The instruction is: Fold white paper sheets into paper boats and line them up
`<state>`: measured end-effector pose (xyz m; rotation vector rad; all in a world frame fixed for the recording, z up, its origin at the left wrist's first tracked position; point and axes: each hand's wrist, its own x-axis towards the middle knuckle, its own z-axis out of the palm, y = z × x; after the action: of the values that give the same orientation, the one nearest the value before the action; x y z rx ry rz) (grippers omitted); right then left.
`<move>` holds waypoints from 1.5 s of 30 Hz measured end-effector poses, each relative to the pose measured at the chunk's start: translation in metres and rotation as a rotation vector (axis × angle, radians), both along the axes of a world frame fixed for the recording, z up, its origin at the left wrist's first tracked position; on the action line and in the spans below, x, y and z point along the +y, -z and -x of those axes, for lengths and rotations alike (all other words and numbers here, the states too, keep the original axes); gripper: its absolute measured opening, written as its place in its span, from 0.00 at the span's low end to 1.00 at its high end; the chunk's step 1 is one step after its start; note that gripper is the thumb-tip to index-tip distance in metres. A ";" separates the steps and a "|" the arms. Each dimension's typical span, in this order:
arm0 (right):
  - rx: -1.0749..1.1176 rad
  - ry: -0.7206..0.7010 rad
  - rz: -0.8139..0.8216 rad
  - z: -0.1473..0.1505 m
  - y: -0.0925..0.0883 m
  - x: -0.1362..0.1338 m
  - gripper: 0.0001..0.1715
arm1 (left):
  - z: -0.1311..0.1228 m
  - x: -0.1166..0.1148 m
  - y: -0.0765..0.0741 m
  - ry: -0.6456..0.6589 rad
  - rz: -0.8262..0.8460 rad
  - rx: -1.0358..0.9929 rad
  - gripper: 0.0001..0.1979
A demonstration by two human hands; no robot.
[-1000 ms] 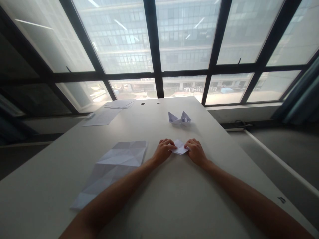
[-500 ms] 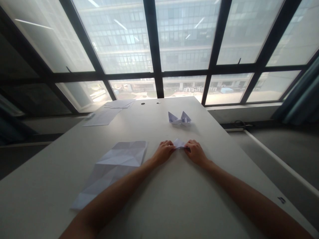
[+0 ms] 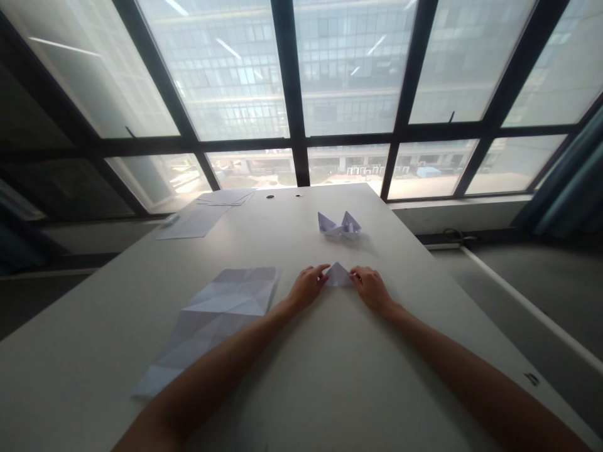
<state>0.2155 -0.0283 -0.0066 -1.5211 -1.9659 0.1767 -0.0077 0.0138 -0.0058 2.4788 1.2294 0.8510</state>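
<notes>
A small folded piece of white paper (image 3: 337, 275), now a triangle with its point away from me, is between my two hands above the table. My left hand (image 3: 308, 285) has its thumb and fingers at the paper's left corner, the index finger slightly lifted. At the right corner, my right hand (image 3: 371, 287) pinches the paper's edge between thumb and fingers. Just beyond them stand folded paper boats (image 3: 340, 226), joined or side by side, with two raised peaks. A creased sheet of paper (image 3: 211, 320) lies to the left, partly under my left forearm.
The white table (image 3: 330, 389) reaches to the large windows. Flat paper sheets (image 3: 193, 223) lie at its far left. Two round holes are near the far edge. A small dark mark (image 3: 532, 379) shows near the right edge.
The paper between my hands has gone from a low, flattened shape to a clear triangle facing me. My left fingers have loosened a little; both hands stay in place.
</notes>
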 end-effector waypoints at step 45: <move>-0.346 -0.055 0.201 0.014 0.008 -0.010 0.35 | -0.001 -0.012 -0.004 0.235 0.007 0.418 0.31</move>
<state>0.2016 -0.0382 -0.0142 -1.7182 -2.3213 0.1452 -0.0065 0.0021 -0.0022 2.8134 1.0146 0.2756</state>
